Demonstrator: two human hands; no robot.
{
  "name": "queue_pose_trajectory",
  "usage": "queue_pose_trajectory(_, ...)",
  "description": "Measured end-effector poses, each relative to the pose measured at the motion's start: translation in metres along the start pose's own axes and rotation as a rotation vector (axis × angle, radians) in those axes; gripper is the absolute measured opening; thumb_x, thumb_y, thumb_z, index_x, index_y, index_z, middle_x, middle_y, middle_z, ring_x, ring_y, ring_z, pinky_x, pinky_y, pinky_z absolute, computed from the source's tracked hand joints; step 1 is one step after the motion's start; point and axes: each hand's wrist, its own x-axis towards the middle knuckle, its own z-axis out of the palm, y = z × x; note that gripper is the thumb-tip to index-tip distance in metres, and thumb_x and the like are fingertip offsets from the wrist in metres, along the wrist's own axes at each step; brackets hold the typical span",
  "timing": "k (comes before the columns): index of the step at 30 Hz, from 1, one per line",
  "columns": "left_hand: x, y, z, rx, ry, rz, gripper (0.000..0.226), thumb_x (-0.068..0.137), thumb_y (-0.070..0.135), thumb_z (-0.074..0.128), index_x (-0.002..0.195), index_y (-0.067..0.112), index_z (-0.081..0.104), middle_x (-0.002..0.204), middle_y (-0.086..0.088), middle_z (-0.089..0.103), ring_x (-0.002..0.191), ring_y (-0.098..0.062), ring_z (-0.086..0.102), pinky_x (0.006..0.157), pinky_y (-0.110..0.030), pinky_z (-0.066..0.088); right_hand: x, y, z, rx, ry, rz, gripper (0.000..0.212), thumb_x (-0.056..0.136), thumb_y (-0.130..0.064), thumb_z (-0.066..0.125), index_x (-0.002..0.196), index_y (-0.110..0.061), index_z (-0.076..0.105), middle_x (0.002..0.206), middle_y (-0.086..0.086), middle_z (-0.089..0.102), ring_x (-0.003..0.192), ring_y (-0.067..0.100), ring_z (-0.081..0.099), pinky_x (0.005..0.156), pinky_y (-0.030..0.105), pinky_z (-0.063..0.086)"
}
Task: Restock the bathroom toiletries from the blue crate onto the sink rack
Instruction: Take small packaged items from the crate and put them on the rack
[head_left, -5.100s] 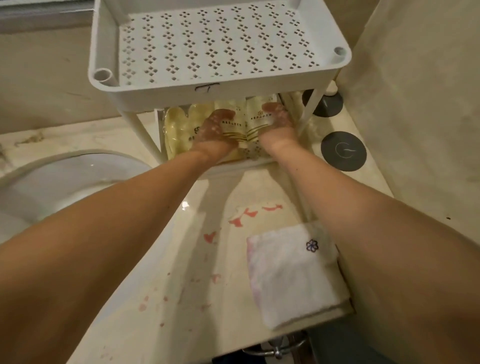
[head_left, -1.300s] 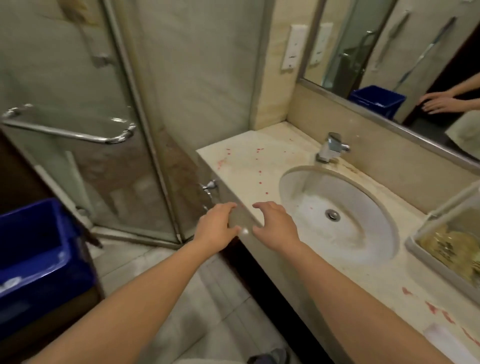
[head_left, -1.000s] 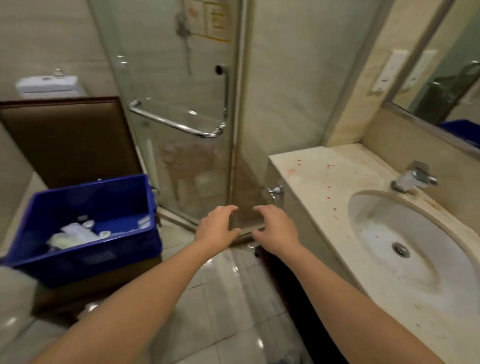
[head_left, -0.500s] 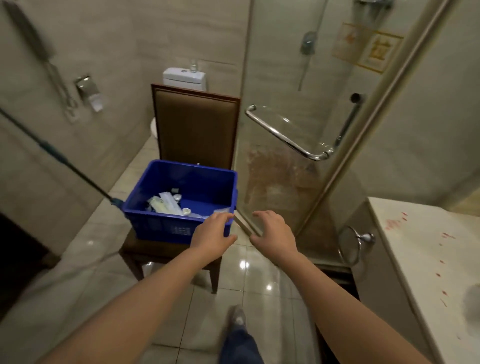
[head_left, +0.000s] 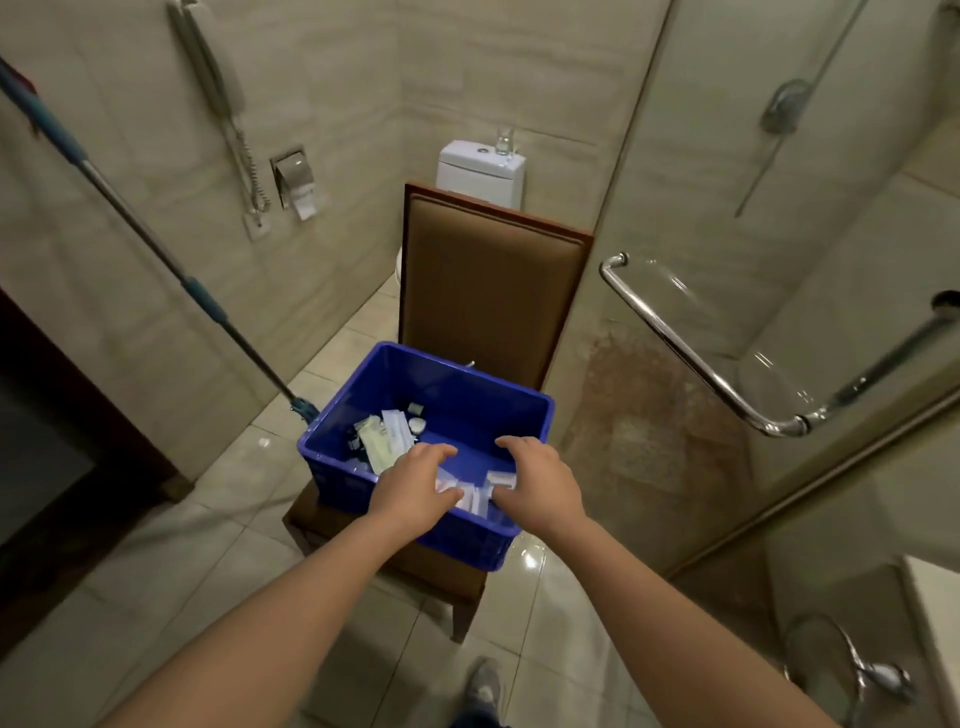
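Note:
A blue crate (head_left: 467, 395) stands on the seat of a brown chair (head_left: 488, 296). Inside lie several small toiletries: pale sachets (head_left: 387, 441) at the left and white packets (head_left: 475, 493) near the front wall. My left hand (head_left: 415, 488) and my right hand (head_left: 537, 483) hover side by side over the crate's near side, just above the white packets, fingers spread and loosely bent, holding nothing. The sink rack is out of view.
A mop handle (head_left: 156, 254) leans against the left wall, its head beside the crate. The toilet (head_left: 480, 169) stands behind the chair. The glass shower door with a chrome bar (head_left: 691, 358) is on the right. The counter's corner (head_left: 935, 613) shows at lower right.
I have turned from the sink rack and counter to the crate. Both hands, empty throughout, have moved from in front of the crate to over its near side.

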Motion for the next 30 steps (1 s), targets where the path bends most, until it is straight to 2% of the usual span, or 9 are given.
queue_pose_trajectory(7, 0.068, -0.003, 0.015, 0.024, -0.039, -0.044, 0.055, 0.089, 0.037, 0.066, 0.139, 0.031, 0.044, 0.142, 0.008, 0.046, 0.124, -0.014, 0.051, 0.098, -0.033, 0.046, 0.072, 0.040, 0.003, -0.007, -0.121, 0.002, 0.065, 0.083, -0.025, 0.064, 0.144, -0.026, 0.040, 0.137, -0.005, 0.050, 0.124, 0.016, 0.047, 0.102, 0.036, 0.046)
queue_pose_trajectory(15, 0.115, -0.029, 0.031, 0.040, -0.206, -0.165, 0.057, 0.088, 0.038, 0.066, 0.140, 0.029, 0.044, 0.139, 0.006, 0.047, 0.122, -0.015, 0.051, 0.099, -0.035, 0.046, 0.124, 0.059, 0.037, 0.020, -0.263, 0.070, 0.065, 0.084, -0.028, 0.063, 0.145, -0.025, 0.040, 0.139, -0.001, 0.049, 0.125, 0.020, 0.047, 0.100, 0.036, 0.046)
queue_pose_trajectory(20, 0.160, -0.055, 0.041, 0.086, -0.365, -0.158, 0.056, 0.087, 0.036, 0.067, 0.137, 0.027, 0.045, 0.136, 0.001, 0.050, 0.121, -0.019, 0.052, 0.097, -0.035, 0.046, 0.157, 0.072, 0.065, 0.069, -0.345, 0.202, 0.065, 0.082, -0.028, 0.062, 0.143, -0.028, 0.039, 0.141, -0.002, 0.047, 0.128, 0.020, 0.045, 0.097, 0.034, 0.047)
queue_pose_trajectory(24, 0.207, -0.082, 0.050, 0.172, -0.500, -0.123, 0.059, 0.086, 0.032, 0.067, 0.140, 0.027, 0.043, 0.139, 0.002, 0.048, 0.124, -0.018, 0.050, 0.098, -0.033, 0.044, 0.181, 0.077, 0.090, 0.164, -0.381, 0.357, 0.068, 0.083, -0.027, 0.064, 0.146, -0.028, 0.037, 0.147, -0.004, 0.043, 0.132, 0.019, 0.043, 0.099, 0.038, 0.048)
queue_pose_trajectory(30, 0.263, -0.125, 0.081, 0.272, -0.665, -0.047, 0.063, 0.084, 0.028, 0.067, 0.142, 0.028, 0.040, 0.141, 0.003, 0.046, 0.125, -0.018, 0.048, 0.097, -0.031, 0.044, 0.210, 0.080, 0.145, 0.280, -0.426, 0.518, 0.051, 0.084, -0.031, 0.065, 0.132, -0.025, 0.049, 0.133, 0.001, 0.052, 0.121, 0.023, 0.050, 0.092, 0.038, 0.050)
